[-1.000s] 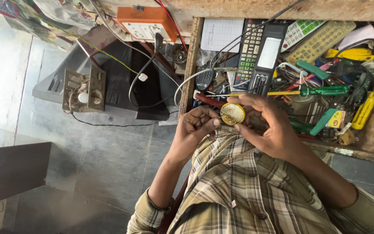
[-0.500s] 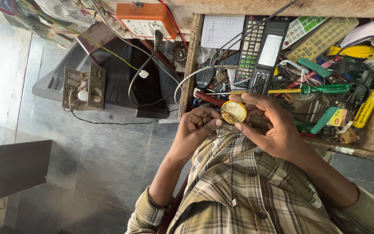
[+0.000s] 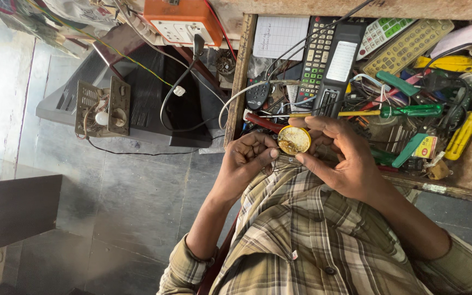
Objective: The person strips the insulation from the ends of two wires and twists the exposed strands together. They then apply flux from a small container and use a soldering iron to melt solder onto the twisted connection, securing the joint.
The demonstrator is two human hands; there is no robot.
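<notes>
Looking down from the head camera, the single view shows both hands raised in front of a plaid shirt (image 3: 323, 240), at the near edge of a wooden tray (image 3: 240, 82) crowded with tools.

The right hand (image 3: 345, 158) holds a small round yellow tin (image 3: 294, 140) by its rim, fingers curled around the right side and thumb pressed against the lower edge. The tin's open face points toward the camera and shows a pale, crusted filling. The left hand (image 3: 247, 161) sits just beside the tin on its left, fingers closed into a pinch; a thin wire appears to run from that pinch toward the tin, though what the fingertips hold is too small to tell. The two hands are close together, with the tin between them and resting only in the right.

Behind the tin, inside the tray, lie a green-handled screwdriver (image 3: 408, 111), a yellow-handled screwdriver (image 3: 465, 134), a dark remote control (image 3: 334, 60) and a lighter keypad remote (image 3: 413, 46), among loose cables. A notepad (image 3: 279, 34) lies at the tray's upper left corner.

Left of the tray, an orange socket box (image 3: 181, 21) has a black plug in it. Below that stands a dark grilled casing (image 3: 148, 98) bearing a small metal part (image 3: 104, 106). Grey floor (image 3: 83, 207) fills the lower left.
</notes>
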